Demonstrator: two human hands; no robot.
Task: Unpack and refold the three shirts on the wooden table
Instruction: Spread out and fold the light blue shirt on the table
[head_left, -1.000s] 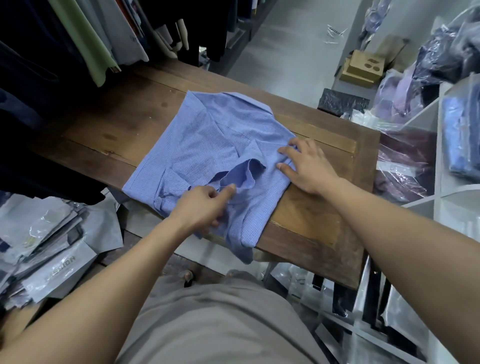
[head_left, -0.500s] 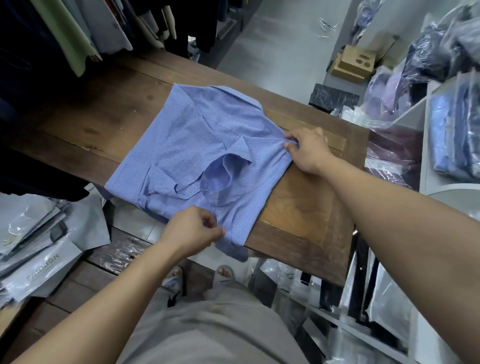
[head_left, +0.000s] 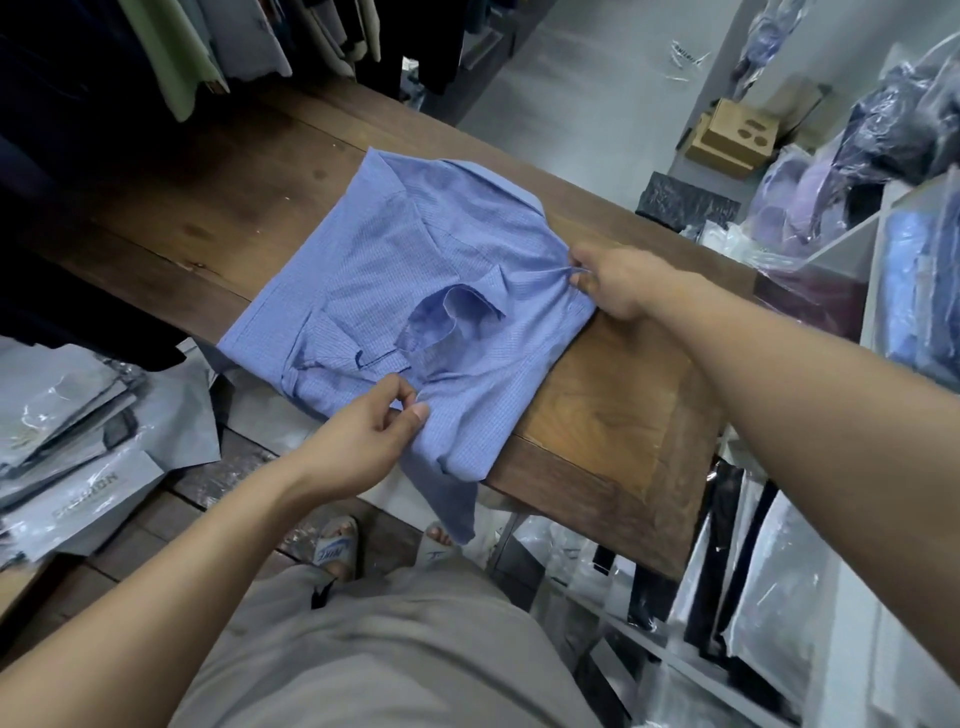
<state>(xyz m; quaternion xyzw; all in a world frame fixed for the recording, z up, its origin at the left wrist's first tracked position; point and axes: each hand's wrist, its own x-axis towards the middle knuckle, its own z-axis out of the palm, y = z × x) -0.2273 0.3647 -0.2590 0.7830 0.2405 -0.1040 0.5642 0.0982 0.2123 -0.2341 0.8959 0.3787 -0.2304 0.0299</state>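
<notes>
A blue checked shirt (head_left: 395, 280) lies folded on the wooden table (head_left: 613, 410), its near corner drooping over the table's front edge. A short sleeve sticks up open in the middle of it. My left hand (head_left: 363, 441) pinches the fabric at the shirt's near edge between thumb and fingers. My right hand (head_left: 618, 286) pinches the shirt's right edge, and creases run from that pinch. Only this one shirt is on the table.
Hanging clothes (head_left: 218, 47) crowd the far left of the table. Flat packaged garments (head_left: 67, 452) are stacked on the floor at left. White shelves (head_left: 893, 249) with bagged shirts stand at right. A cardboard box (head_left: 732, 135) sits on the floor beyond.
My left hand drew back from the sleeve to the shirt's near edge and pinched it. My right hand went from lying flat on the shirt to pinching its right edge.
</notes>
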